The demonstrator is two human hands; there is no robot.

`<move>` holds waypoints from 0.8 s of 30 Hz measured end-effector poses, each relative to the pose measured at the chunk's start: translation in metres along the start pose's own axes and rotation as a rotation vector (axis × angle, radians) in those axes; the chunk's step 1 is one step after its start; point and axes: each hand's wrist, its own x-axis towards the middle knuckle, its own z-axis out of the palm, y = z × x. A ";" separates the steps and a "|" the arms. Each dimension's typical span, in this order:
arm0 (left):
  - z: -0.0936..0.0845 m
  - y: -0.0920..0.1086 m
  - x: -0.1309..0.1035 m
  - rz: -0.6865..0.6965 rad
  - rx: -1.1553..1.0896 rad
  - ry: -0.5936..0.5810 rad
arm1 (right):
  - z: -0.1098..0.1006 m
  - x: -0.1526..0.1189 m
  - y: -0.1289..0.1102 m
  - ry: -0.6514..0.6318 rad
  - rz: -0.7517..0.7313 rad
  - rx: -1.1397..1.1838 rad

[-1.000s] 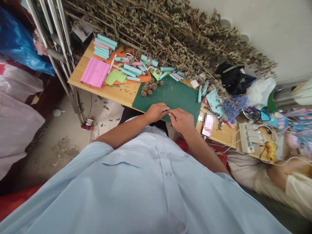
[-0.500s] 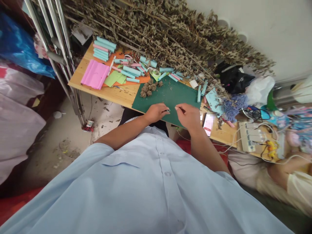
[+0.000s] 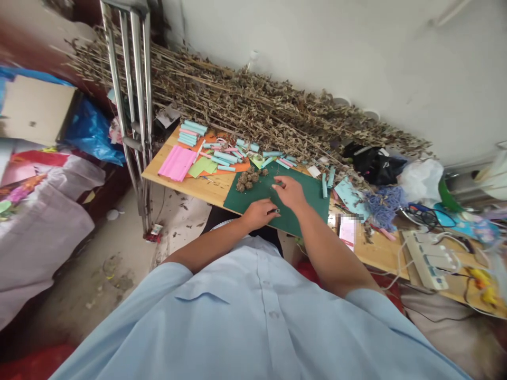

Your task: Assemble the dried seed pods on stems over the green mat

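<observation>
Left hand [image 3: 259, 213] pinching a small metal thing [image 3: 277, 211] mid-frame on the green mat [image 3: 309, 194], right hand [image 3: 290, 191] loosely curled just above, no readable writing anywhere.

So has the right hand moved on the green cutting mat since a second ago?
Yes. The right hand has left the left hand at the near edge and reached farther across the green cutting mat, toward the far edge.

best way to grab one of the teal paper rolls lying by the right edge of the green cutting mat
Pinch the teal paper roll at its middle, across its narrow width, coming straight down from above. It lies flat, pointing away from the person, beside the green cutting mat, so its long sides look open to fingers; the right hand is nearest.
</observation>
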 end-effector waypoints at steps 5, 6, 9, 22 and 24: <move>0.000 0.000 0.000 0.039 -0.019 0.009 | 0.015 0.041 -0.013 -0.041 -0.079 -0.101; 0.000 0.000 0.000 0.048 -0.021 0.012 | 0.016 0.047 -0.016 -0.042 -0.101 -0.130; 0.000 -0.001 0.000 0.073 -0.028 0.014 | 0.018 0.059 -0.024 -0.071 -0.224 -0.225; -0.001 -0.001 0.001 0.061 0.024 -0.041 | 0.019 0.082 -0.035 -0.189 -0.252 -0.280; -0.002 -0.001 0.001 0.046 0.011 -0.043 | 0.013 0.078 -0.031 -0.094 -0.265 -0.159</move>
